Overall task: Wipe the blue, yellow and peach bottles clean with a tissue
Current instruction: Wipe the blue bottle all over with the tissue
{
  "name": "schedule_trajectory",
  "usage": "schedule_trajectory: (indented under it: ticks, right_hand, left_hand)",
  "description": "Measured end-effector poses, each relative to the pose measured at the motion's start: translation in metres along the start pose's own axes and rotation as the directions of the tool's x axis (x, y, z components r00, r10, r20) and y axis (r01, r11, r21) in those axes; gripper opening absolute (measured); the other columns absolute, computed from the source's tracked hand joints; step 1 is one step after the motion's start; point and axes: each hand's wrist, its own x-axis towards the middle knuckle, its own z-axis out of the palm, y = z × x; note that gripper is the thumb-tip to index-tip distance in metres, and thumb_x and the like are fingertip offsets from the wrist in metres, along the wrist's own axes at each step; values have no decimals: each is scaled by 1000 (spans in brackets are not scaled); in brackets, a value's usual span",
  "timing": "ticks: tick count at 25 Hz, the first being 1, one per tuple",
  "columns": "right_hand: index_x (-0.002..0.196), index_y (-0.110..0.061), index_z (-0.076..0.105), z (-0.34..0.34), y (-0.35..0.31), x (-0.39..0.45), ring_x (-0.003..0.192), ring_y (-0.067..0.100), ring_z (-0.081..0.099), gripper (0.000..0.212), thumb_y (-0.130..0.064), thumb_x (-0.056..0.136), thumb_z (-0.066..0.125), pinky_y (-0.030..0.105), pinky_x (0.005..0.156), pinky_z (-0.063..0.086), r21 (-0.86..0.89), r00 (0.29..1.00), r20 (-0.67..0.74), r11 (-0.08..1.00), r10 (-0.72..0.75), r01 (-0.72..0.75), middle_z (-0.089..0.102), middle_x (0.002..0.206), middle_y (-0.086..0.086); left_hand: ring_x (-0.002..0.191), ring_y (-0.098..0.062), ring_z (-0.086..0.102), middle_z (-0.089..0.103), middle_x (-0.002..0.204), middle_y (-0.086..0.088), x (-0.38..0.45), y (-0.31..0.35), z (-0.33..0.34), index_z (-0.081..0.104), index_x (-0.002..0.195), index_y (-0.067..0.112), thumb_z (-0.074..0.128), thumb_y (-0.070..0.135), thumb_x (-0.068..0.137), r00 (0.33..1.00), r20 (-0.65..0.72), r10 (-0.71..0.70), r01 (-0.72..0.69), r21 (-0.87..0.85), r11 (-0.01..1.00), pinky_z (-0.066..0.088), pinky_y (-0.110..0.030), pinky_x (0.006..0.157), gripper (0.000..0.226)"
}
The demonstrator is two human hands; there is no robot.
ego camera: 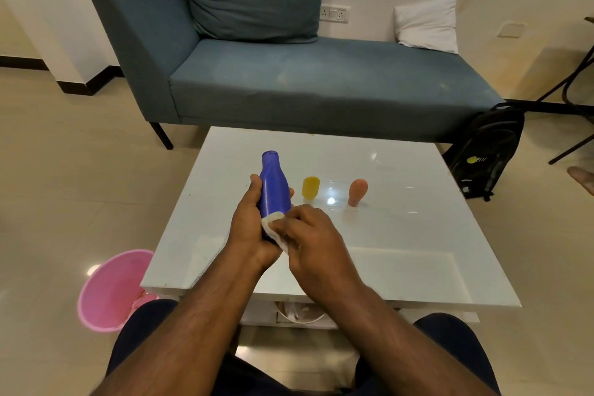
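The left hand (249,219) grips a smooth, tapered blue bottle (273,186) above a glossy white counter (401,235) while the right hand (308,228) pinches a crumpled white tissue (271,222) against its base, with a rounded yellow bottle (310,187) and bulbous peach bottle (357,191) standing just beyond.

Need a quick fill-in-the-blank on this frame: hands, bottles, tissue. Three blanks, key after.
1. The left hand grips the ____ bottle.
2. The right hand presses a white ____ against that bottle's lower end.
3. The yellow bottle and the peach bottle stand on the white ____.

Missing words: blue; tissue; table
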Motion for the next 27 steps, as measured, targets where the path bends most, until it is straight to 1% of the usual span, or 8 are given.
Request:
schedule_trajectory:
  ticks: [2, 7, 10, 13, 17, 23, 25, 27]
  right_hand:
    - [110, -19, 65, -3, 10, 5, 93, 10, 56, 21, -21, 89, 65, 20, 82, 51, 121, 987, -58, 982, 151, -143, 58, 104, -6]
    - [111, -16, 65, -2, 0, -1, 91, 7, 53, 22, -19, 89, 64, 10, 79, 45, 85, 997, -58, 996, 46, -41, 59, 105, -3]
    - [107, -20, 66, -11, 12, 24, 90, 3, 56, 17, -20, 91, 61, 8, 77, 48, 211, 971, -107, 960, 211, -186, 56, 103, -9]
    - [109, -20, 65, -13, 9, 28, 90, 0, 55, 18, -20, 92, 59, 2, 75, 43, 229, 966, -117, 953, 229, -198, 53, 103, -12]
    - [108, -21, 65, -2, 0, -5, 90, 1, 55, 16, -21, 93, 58, 7, 76, 44, 201, 982, -81, 967, 173, -153, 54, 99, -13]
    - [109, -19, 65, -14, 15, 40, 89, 8, 57, 19, -26, 92, 58, 4, 73, 43, 158, 967, -145, 970, 210, -186, 58, 107, -4]
    - [113, -18, 63, -14, 13, 42, 91, 11, 57, 23, -27, 93, 58, 10, 77, 46, 134, 971, -137, 975, 194, -176, 58, 109, -1]
    - [116, -16, 62, -8, 4, 29, 96, 14, 54, 25, -20, 92, 60, 22, 83, 50, 41, 989, -66, 991, 133, -130, 56, 111, 1]
  left_hand:
    - [85, -26, 69, 73, 108, -13, -4, -2, 1, 60, 131, 14, 59, 53, 92, 1000, 13, -22, 22, -24, 999, 60, -38, 70, 55]
    - [81, -25, 70, 73, 107, -14, -5, 1, 1, 59, 133, 14, 58, 51, 94, 999, 47, 10, -9, -41, 999, 60, -36, 68, 53]
    - [83, -28, 72, 75, 105, -13, -9, -5, 3, 64, 125, 16, 56, 53, 94, 998, 61, -31, 30, 30, 999, 60, -43, 76, 49]
    - [84, -29, 72, 75, 107, -13, -10, -6, 2, 63, 127, 16, 57, 53, 93, 998, 50, -26, 24, 27, 999, 60, -43, 76, 50]
    - [86, -26, 71, 73, 107, -13, -8, 2, -3, 60, 132, 13, 57, 51, 95, 997, 66, -27, 30, -55, 998, 60, -38, 74, 54]
    - [87, -30, 71, 73, 109, -15, -13, -14, 1, 62, 130, 16, 58, 55, 91, 997, 67, -36, 31, 72, 997, 59, -44, 76, 55]
    - [86, -29, 71, 73, 107, -14, -13, -11, 4, 62, 130, 15, 58, 55, 92, 998, 60, -19, 15, 67, 998, 60, -43, 74, 56]
    - [81, -28, 73, 74, 101, -14, -11, -8, 2, 62, 130, 12, 57, 55, 94, 998, 62, -21, 18, 54, 998, 61, -40, 70, 56]
